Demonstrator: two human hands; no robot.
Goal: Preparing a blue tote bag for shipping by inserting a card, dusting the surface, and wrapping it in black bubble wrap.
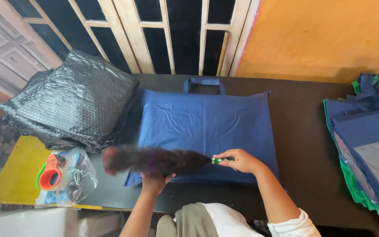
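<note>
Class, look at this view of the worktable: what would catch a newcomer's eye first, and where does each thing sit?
The blue cloth bag lies flat at the middle of the dark table. Over its near edge a blurred dark feather duster stretches leftward, its green handle gripped by the right hand, the left hand under its feathers. Shiny black bubble wrap is heaped at far left.
</note>
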